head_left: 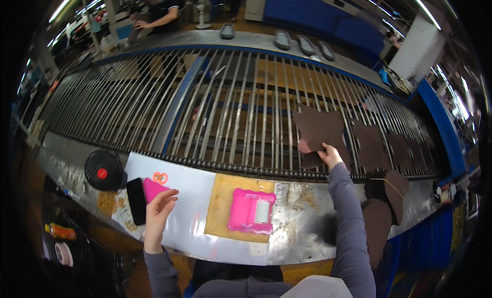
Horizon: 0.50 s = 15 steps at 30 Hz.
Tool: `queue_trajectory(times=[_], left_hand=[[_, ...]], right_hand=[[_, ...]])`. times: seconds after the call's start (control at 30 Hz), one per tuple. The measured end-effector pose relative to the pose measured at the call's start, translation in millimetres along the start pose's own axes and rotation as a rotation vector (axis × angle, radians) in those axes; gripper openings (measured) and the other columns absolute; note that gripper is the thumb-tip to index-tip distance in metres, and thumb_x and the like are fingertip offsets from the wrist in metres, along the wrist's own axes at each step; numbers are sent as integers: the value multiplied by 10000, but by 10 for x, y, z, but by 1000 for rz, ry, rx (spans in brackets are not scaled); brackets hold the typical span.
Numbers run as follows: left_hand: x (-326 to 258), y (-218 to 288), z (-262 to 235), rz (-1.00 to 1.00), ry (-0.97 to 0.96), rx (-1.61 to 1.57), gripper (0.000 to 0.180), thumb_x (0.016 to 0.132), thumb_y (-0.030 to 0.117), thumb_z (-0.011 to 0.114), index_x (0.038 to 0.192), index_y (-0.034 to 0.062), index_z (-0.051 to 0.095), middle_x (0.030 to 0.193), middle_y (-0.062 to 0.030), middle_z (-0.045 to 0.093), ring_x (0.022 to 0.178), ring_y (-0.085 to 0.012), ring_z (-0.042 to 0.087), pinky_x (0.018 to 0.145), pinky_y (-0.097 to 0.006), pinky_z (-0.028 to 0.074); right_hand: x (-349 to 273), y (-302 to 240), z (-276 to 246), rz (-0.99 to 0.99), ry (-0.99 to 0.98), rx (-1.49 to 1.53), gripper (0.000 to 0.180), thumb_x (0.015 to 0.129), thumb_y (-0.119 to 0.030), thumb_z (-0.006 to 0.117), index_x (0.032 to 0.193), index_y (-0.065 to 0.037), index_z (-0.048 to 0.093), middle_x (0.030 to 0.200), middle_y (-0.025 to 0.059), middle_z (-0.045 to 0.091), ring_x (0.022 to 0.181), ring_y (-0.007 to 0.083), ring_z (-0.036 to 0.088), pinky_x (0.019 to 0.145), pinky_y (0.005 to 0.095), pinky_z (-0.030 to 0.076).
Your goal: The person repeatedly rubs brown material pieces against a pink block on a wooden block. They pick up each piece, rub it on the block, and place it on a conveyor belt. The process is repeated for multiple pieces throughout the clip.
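Note:
My right hand [330, 155] reaches over the roller conveyor [241, 113] and grips the near edge of a dark brown sheet piece [323, 125], possibly leather or fabric. A small pinkish patch shows at its left corner. More brown pieces [370, 144] lie in a row to the right on the rollers. Over the white board [192, 195] hovers my left hand [159, 213], its fingers loosely curled and apart, with nothing seen in them. Just beyond it lies a bright pink flat piece [152, 188], and a black phone [136, 201] is to its left.
A pink tray with a white roller [251, 212] sits on a tan board [220, 206]. At left are a round black container [103, 170] and rubber bands [106, 202]. Banded brown stacks [387, 190] lie right. Grey shoe-shaped parts [306, 44] line the far ledge; a person [159, 16] stands beyond.

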<state>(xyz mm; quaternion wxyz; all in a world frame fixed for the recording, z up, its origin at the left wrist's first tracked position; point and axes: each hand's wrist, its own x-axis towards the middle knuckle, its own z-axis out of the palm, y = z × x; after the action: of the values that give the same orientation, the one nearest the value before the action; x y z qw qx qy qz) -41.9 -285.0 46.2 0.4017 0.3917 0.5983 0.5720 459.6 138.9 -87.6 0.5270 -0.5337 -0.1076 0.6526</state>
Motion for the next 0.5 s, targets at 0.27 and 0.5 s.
queue_trajectory(times=[0.27,0.5], left_hand=[[-345,-304,241,-8,-190,-17,342,967,111,606,1302,40,589,1243,-52,639,1111,-134,592,948,-309,488],[-501,-567,656,14,-324,214,761,913,353,688,1489,16,322,1449,-173,435,1283,-276,474,1056,-399,409]], right_hand=[[-1308,-968,-276,-185,-216,-445,612,953,-270,622,1505,-231,361,1412,148,461,1196,291,540,916,431,516],[-2998,-390,-418,-1017,-180,-1146,559,977,-323,579,1474,-166,379,1480,154,410,1310,362,444,1050,510,400]])
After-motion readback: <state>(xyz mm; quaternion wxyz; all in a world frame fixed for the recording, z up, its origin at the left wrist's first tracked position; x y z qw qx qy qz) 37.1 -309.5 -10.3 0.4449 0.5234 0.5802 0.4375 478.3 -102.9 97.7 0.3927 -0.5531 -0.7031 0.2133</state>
